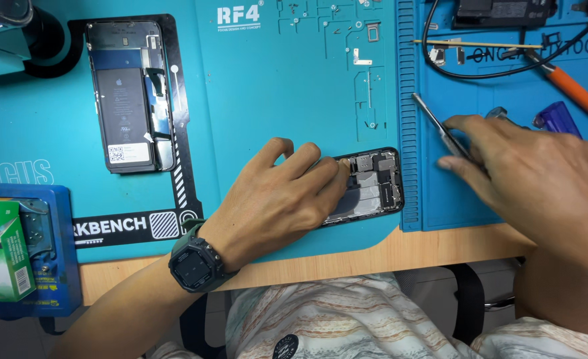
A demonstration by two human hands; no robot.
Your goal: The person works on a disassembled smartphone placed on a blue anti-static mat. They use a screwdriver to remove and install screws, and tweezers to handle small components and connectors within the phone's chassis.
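The left hand (277, 199) is lying flat and loosely spread over an opened phone chassis (373, 186), fingertips pressing on its exposed boards; the chassis is sitting near the teal work mat's (274, 100) front edge, just beside the ribbed border of a second blue mat (506, 73); the right hand (533, 173) is pinching what are probably metal tweezers (433, 123) there; a second opened phone (129, 96) is resting well apart, with bare mat between; the wooden bench edge (400, 256) is running along the front.

Second opened phone (129, 96), orange-handled screwdriver (571, 85), green box (2, 256), black cable (480, 70)
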